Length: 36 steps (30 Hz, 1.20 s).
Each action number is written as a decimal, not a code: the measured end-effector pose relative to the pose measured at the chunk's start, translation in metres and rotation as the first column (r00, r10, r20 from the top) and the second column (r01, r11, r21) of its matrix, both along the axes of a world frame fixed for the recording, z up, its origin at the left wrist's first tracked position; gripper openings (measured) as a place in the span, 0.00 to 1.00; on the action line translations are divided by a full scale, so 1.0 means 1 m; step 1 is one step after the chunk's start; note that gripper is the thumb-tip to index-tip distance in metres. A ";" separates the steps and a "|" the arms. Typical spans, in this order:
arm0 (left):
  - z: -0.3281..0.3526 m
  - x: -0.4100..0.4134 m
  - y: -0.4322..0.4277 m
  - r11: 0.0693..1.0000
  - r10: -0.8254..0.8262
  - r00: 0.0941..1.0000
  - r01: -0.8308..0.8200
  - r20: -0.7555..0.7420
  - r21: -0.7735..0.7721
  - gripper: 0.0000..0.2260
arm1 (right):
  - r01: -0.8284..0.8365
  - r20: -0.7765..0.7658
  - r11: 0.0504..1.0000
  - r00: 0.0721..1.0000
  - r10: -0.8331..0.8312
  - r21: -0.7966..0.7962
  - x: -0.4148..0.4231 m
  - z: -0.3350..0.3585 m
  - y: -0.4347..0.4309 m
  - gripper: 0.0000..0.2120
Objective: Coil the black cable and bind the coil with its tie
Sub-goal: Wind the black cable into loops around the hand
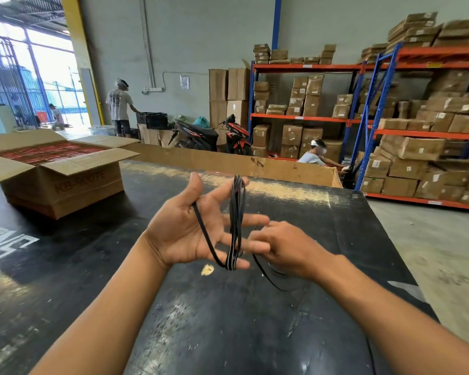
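The left hand, fingers splayed straight, carries the black cable loops; the right hand at its 3 o'clock, pinching the slack, should lay each turn snug and even.

We are holding our left hand up with the palm facing us, fingers straight and spread toward 3 o'clock, thumb pointing to 12 o'clock. The black cable is looping around those fingers. Our right hand is sitting just at its 3 o'clock, knuckles up, fingers curled and pinching the cable (right beside the left fingertips). Our bare forearms are reaching in from 7 and 5 o'clock.
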<state>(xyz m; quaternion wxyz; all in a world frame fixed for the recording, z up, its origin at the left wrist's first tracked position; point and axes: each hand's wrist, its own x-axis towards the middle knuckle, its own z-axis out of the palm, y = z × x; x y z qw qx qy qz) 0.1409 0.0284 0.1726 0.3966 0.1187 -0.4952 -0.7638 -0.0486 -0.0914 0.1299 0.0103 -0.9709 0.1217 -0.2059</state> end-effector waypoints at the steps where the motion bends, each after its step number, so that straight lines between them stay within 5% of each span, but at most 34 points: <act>1: -0.005 -0.001 0.001 1.000 0.002 1.000 -0.002 0.020 0.009 0.34 | -0.026 -0.034 0.998 0.999 0.024 -0.063 0.001 0.007 -0.006 0.20; 7: -0.016 0.005 0.011 0.999 -0.007 1.000 0.007 -0.010 0.053 0.34 | -0.018 -0.161 0.913 0.985 -0.053 -0.408 0.008 0.047 -0.017 0.26; 12: -0.024 0.006 0.021 0.997 0.001 0.999 -0.005 0.053 0.076 0.34 | 0.121 -0.267 0.907 0.933 -0.243 -0.404 0.003 0.072 -0.037 0.32; 21: -0.047 -0.009 0.006 0.979 -0.008 0.973 -0.039 0.229 0.198 0.32 | 0.058 -0.304 0.848 0.919 -0.252 -0.527 0.012 0.109 -0.030 0.13; 25: -0.056 -0.008 -0.001 0.966 0.032 0.958 -0.103 0.283 0.238 0.32 | 0.087 -0.279 0.825 0.917 -0.285 -0.559 0.009 0.116 -0.031 0.15; 30: -0.067 -0.003 -0.013 0.934 0.146 0.943 -0.231 0.299 0.274 0.31 | 0.188 -0.215 0.832 0.915 -0.342 -0.522 0.006 0.119 -0.025 0.18; 36: -0.057 0.002 -0.027 0.911 0.232 0.913 -0.325 0.336 0.253 0.30 | 0.242 -0.070 0.939 0.961 -0.266 -0.243 0.012 0.111 -0.002 0.18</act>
